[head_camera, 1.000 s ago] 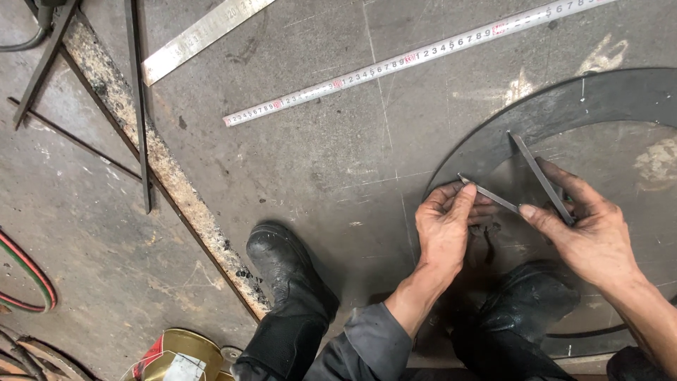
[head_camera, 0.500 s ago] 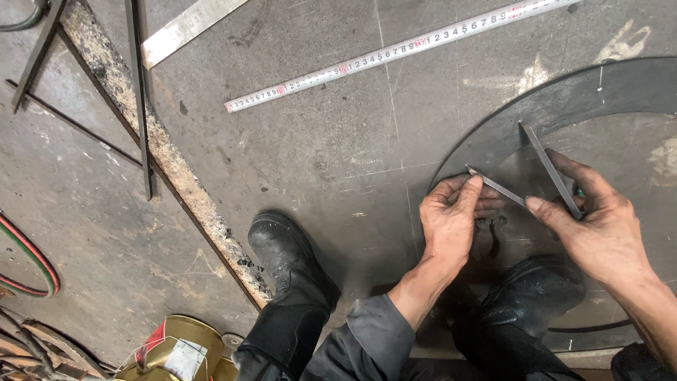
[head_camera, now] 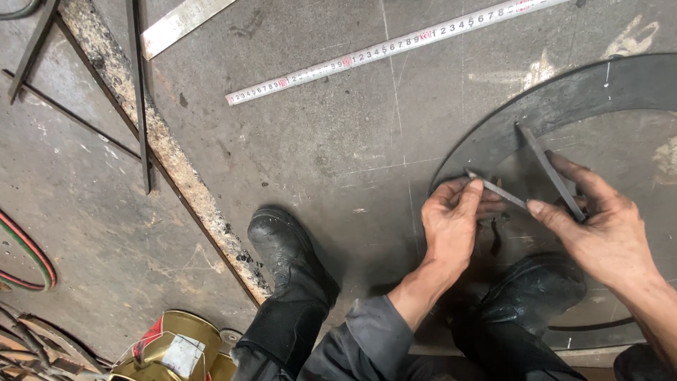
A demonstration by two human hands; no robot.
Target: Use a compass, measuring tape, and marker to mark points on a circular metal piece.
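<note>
My left hand point(head_camera: 451, 226) covers one end of the thin metal strip point(head_camera: 497, 189); my right hand point(head_camera: 606, 236) hides the lower end of the dark bar point(head_camera: 546, 166). Right of my hands, the curved steel plate point(head_camera: 564, 99) runs off the frame. The tape measure point(head_camera: 367, 53) above my hands is cut off too.

Both hands' point(head_camera: 451, 226) grip on the V-shaped metal strips point(head_camera: 546, 173) slightly higher.

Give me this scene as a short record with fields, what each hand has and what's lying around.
left hand: pinches one end of a thin metal strip
right hand: steadies a dark flat bar, forefinger at the strip's other end
beneath: curved dark ring plate on the floor
above: tape measure, steel ruler
lower left: gold tin, black boot
</note>
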